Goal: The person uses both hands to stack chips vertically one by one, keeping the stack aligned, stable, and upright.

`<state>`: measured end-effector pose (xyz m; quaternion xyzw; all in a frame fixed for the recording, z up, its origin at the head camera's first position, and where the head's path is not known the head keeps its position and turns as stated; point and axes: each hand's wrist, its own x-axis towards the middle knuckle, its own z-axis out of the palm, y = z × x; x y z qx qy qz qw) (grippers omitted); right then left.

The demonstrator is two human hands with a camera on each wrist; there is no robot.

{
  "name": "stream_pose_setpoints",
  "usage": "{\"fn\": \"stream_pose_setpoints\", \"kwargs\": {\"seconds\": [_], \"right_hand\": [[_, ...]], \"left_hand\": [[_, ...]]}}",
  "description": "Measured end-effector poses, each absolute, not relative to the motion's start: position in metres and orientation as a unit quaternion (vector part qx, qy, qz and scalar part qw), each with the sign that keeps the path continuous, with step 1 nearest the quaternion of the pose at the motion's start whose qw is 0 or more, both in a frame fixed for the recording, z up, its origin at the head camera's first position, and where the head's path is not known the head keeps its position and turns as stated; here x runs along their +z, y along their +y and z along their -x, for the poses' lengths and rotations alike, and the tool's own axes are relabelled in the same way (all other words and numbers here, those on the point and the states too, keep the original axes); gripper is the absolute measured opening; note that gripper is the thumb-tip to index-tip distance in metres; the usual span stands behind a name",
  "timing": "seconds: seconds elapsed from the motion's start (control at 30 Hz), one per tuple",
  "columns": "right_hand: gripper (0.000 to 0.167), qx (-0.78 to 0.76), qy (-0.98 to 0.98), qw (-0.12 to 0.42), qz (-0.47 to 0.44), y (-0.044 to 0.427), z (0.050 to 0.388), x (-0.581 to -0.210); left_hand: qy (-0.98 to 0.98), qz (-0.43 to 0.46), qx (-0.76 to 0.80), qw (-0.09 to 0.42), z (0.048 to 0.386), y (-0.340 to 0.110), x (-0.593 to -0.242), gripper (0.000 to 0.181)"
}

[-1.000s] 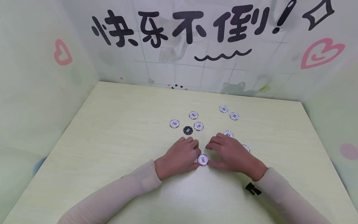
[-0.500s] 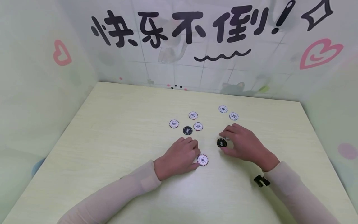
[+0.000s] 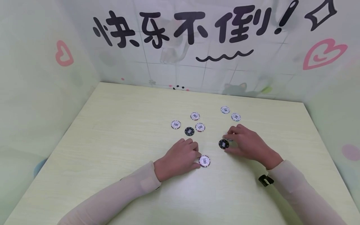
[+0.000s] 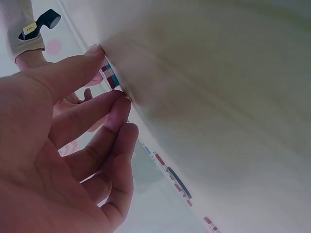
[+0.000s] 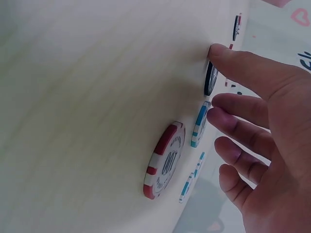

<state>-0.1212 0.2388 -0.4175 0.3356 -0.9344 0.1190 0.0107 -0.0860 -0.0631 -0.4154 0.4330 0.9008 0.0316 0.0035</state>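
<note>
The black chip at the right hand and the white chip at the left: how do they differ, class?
Colour: the black chip is dark-faced; the white chip is pale with coloured rim blocks.
Place: the black chip is farther forward, at the right hand; the white chip is nearer, at the left hand.
Shared: both are round and marked 100.

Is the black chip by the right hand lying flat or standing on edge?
Flat: in the head view, the black chip shows its round printed face upward.
</note>
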Motion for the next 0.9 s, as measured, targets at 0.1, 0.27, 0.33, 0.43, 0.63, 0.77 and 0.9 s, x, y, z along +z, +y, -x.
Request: {"fn": "stream_pose_setpoints", "kwargs": {"seconds": [0.1,0.27,0.33,0.43,0.63,0.77,0.9], "right_hand": [[0.041,0.12,-0.934,0.007,-0.337,0.2388,0.122,-0.4172],[0.037,0.121,-0.933,0.004,-0.338,0.2374,0.1224,-0.4164],[0.035,0.122,-0.933,0.004,-0.339,0.2367,0.1223,-0.416],[0.032,0.124,-0.931,0.005,-0.342,0.2355,0.1222,-0.4146],[0.029,0.129,-0.929,0.01,-0.345,0.2326,0.1228,-0.4144],[0.026,0.138,-0.932,0.01,-0.334,0.2311,0.1239,-0.4172],[0.025,0.141,-0.934,0.014,-0.327,0.2309,0.125,-0.4196]], "left_hand": [[0.902,-0.431,0.037,0.006,0.0864,-0.0629,-0.4158,0.034],[0.904,-0.426,0.044,0.016,0.0869,-0.0617,-0.4155,0.033],[0.905,-0.423,0.045,0.018,0.0869,-0.0612,-0.4153,0.033],[0.906,-0.421,0.047,0.019,0.0867,-0.061,-0.4153,0.032],[0.907,-0.418,0.046,0.022,0.086,-0.0606,-0.413,0.033],[0.906,-0.42,0.049,0.022,0.0861,-0.0609,-0.4127,0.033],[0.905,-0.422,0.05,0.018,0.0868,-0.061,-0.4127,0.032]]}}
